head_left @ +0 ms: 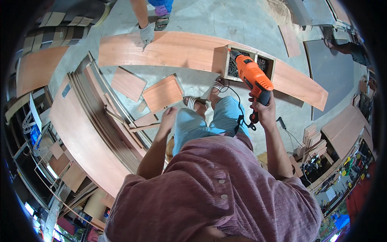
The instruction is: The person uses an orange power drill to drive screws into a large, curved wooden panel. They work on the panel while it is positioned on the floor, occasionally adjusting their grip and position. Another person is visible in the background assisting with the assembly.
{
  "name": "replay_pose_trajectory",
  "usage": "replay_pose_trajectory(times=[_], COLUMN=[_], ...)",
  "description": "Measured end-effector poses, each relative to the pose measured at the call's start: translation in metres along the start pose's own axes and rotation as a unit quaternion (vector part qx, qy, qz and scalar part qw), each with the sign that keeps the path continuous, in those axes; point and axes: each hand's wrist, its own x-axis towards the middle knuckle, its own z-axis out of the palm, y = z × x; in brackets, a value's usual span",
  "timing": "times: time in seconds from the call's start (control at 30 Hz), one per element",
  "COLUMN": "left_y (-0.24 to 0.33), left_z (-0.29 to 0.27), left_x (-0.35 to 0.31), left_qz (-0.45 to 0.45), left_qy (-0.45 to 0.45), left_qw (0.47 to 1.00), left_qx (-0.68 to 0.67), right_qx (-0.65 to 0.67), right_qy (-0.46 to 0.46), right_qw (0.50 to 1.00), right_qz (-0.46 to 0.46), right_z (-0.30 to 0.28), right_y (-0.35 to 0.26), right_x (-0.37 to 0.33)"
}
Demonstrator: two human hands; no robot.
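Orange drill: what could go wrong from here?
Snag: the black cord loops down close to the right sandal, so a step might catch it.
Spill: the right hand holds the orange drill with its nose overlapping the wooden box in view; a knock could scatter the screws.
Shift: the box seems to sit on the long board; if the co-worker's gloved hand moves it, the box might slide.

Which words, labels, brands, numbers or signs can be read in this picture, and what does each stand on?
None can be read clearly.
Orange corded power drill in the right hand: dark markings on its casing, too small to read.
Curved-looking wood panel at left: small grey-blue patch, perhaps a label; no lettering visible.
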Motion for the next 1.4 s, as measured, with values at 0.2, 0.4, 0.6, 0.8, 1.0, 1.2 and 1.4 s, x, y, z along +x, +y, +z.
replay_pose_trajectory(times=[0.2, 0.4, 0.6, 0.8, 1.0, 1.2, 1.4], left_y=[0.131, 0.193, 0.176, 0.167, 0.151, 0.173, 0.139], left_z=[0.148, 0.225, 0.236, 0.221, 0.225, 0.204, 0.193], left_x=[0.012, 0.028, 0.058, 0.102, 0.149, 0.161, 0.162], left_qz=[-0.082, -0.118, -0.152, -0.201, -0.119, -0.120, -0.005], left_qy=[-0.221, -0.298, -0.258, -0.282, -0.296, -0.382, -0.329], left_qw=[0.967, 0.883, 0.851, 0.853, 0.914, 0.879, 0.930], left_qx=[-0.101, -0.344, -0.431, -0.390, -0.251, -0.260, -0.164], right_qx=[-0.033, -0.157, -0.111, 0.043, 0.063, -0.014, 0.161], right_qy=[0.006, -0.018, -0.028, -0.033, 0.037, 0.056, 0.084], right_qw=[0.999, 0.987, 0.993, 0.995, 0.986, 0.989, 0.967], right_qz=[0.037, 0.015, 0.022, 0.082, 0.153, 0.133, 0.177], right_z=[0.008, 0.030, 0.041, 0.070, 0.094, 0.109, 0.117], right_y=[0.011, 0.033, 0.068, 0.079, 0.127, 0.148, 0.126], right_x=[0.014, 0.032, 0.034, 0.065, 0.083, 0.083, 0.088])
